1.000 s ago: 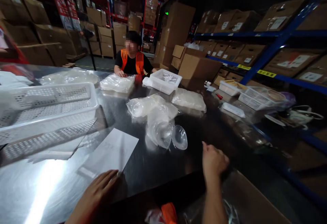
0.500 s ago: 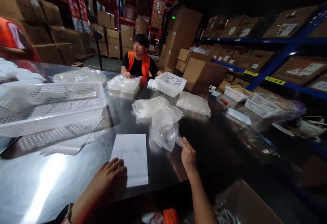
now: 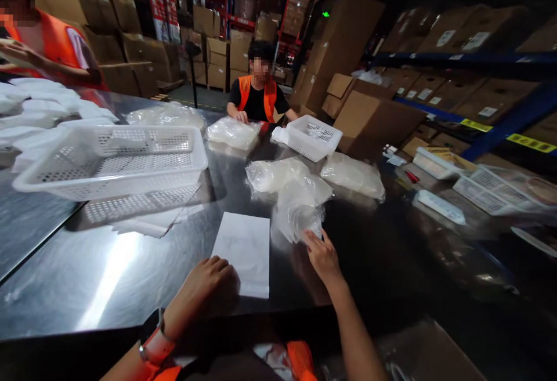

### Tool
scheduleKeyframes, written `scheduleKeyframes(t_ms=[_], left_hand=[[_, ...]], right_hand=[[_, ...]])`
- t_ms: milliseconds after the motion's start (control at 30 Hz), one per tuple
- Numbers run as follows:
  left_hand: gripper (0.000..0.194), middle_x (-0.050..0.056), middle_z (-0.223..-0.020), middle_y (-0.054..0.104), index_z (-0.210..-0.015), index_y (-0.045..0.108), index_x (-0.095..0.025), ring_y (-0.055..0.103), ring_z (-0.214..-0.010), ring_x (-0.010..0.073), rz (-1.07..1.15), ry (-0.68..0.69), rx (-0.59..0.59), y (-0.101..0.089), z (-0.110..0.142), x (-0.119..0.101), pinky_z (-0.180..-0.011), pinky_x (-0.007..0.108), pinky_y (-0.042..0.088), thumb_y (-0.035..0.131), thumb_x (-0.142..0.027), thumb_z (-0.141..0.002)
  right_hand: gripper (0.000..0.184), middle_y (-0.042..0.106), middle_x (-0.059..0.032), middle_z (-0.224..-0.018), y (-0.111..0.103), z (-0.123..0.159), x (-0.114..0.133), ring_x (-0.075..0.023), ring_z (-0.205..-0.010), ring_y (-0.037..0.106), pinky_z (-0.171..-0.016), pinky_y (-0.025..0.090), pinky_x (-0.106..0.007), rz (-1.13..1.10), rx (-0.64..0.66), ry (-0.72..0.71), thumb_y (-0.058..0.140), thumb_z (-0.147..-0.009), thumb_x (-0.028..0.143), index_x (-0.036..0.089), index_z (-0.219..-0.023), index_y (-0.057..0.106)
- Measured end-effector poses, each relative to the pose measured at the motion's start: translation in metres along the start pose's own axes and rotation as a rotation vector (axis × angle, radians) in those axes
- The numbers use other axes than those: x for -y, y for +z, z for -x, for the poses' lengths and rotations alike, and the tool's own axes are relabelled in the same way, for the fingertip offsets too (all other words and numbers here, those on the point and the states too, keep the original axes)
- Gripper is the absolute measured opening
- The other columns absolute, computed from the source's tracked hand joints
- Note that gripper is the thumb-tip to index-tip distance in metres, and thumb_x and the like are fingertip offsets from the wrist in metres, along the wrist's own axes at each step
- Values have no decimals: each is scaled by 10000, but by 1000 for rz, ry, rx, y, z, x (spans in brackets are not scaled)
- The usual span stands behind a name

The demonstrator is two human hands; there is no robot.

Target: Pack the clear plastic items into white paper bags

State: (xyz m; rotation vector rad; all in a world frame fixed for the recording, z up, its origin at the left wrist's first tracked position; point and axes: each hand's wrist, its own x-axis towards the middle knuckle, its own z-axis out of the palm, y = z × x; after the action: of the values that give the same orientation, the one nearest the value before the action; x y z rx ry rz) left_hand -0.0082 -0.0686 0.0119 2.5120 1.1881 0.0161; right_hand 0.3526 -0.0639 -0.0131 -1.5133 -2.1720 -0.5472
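Note:
My left hand (image 3: 213,281) rests palm down, fingers loosely bent, over the lower left edge of a flat white paper sheet or packet (image 3: 243,250) on the metal table. Faint marks show through its surface. To the right, my right hand (image 3: 322,256) reaches forward, its fingers partly spread. Their tips touch the near end of a loose stack of clear plastic bags (image 3: 300,204), which curls up there. Whether any bag is pinched cannot be made out. Behind this stack lies another bundle of clear bags (image 3: 272,175).
A large white perforated basket (image 3: 117,181) stands left on paper sheets (image 3: 150,221); white packets (image 3: 47,102) are heaped beyond. Across the table (image 3: 143,276), a person in an orange vest (image 3: 257,94) sits near a smaller basket (image 3: 313,140). Another person (image 3: 61,42) stands far left. Trays (image 3: 437,163) lie right.
My right hand has come onto the curled end of the plastic bags, its fingers bending more. My left hand stays at the white sheet's lower left. The camera view has shifted left.

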Motion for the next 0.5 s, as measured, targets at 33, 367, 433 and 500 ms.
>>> scheduleKeyframes(t_ms=[33,367,433,500], left_hand=[[229,92,-1099,689,-1099,673,-168,608,-1036,271,1,-1,2,1,0,2,-878,398,464,519,-132,-933],[189,78,-995,686,-1034,674,-172,617,-951,248,-99,67,-145,20,2,10,-828,384,460,523,-98,-945],[248,68,-969,686,-1092,660,-176,619,-903,224,-143,87,-191,22,1,9,-797,362,460,503,-54,-944],[265,63,-993,686,-1103,657,-188,616,-894,215,-169,124,-220,19,1,6,-769,350,463,508,-42,-939]], right_hand=[[445,766,-120,-1036,-5,1,9,-227,-936,736,-1044,512,-438,32,-27,22,368,-920,35,120,-1222,684],[328,757,-143,-1050,-11,33,55,-275,-932,738,-798,618,-390,-40,-145,115,453,-924,141,131,-1143,698],[237,767,-114,-915,-14,40,60,-254,-787,746,-683,629,-341,-208,-214,166,520,-922,205,164,-1050,715],[169,751,-89,-818,-19,49,77,-251,-683,728,-602,621,-326,-404,-232,239,609,-897,310,200,-967,716]])
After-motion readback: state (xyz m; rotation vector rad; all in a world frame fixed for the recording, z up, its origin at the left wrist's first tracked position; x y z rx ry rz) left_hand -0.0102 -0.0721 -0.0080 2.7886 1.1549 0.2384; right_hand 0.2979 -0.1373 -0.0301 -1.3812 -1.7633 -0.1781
